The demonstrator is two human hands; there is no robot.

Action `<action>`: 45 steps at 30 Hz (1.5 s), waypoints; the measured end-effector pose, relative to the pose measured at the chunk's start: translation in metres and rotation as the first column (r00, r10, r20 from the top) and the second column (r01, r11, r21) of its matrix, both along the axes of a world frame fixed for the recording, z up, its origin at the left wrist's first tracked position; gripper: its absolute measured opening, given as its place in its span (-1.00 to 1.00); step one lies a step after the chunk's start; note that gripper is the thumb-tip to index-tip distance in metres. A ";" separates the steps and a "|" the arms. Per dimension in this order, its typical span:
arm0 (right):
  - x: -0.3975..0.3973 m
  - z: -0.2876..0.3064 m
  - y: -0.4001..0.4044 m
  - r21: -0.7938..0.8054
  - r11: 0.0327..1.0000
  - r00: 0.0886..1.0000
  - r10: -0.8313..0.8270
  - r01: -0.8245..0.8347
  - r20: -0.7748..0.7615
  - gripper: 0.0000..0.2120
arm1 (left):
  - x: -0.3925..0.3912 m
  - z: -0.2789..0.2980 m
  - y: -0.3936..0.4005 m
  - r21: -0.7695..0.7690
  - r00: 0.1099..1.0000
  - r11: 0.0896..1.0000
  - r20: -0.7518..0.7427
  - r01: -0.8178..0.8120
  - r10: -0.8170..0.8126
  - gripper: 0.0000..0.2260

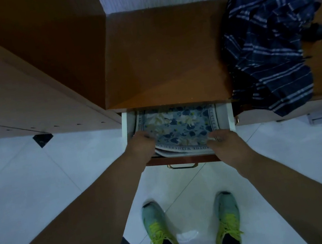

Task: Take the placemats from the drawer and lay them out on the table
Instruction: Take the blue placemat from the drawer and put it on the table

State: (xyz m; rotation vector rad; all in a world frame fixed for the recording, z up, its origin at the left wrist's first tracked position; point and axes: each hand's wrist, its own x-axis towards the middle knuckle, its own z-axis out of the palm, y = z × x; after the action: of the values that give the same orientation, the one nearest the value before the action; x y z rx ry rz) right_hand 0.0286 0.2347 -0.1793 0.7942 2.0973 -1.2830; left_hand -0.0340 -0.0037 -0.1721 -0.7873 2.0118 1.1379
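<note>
Here, placemats (177, 123) between both hands' fingers (214, 135).

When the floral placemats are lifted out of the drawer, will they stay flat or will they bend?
The floral placemats probably bend: their near edge already curls up between the left hand and right hand. Several layers show there, so the stack may slide apart. They look thin, so likely light.
</note>
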 end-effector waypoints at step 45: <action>0.068 0.398 0.041 -0.134 0.987 0.963 -0.114 0.083 -0.245 -0.72 | 0.097 0.386 -0.027 0.346 0.932 0.930 -0.361 0.126 0.008 -0.54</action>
State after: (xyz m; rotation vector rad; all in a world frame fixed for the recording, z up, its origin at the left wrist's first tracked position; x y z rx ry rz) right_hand 0.0963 0.2754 0.2192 0.7216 2.1693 -1.6256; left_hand 0.0627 -0.0311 0.2142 -0.3409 1.9977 1.6527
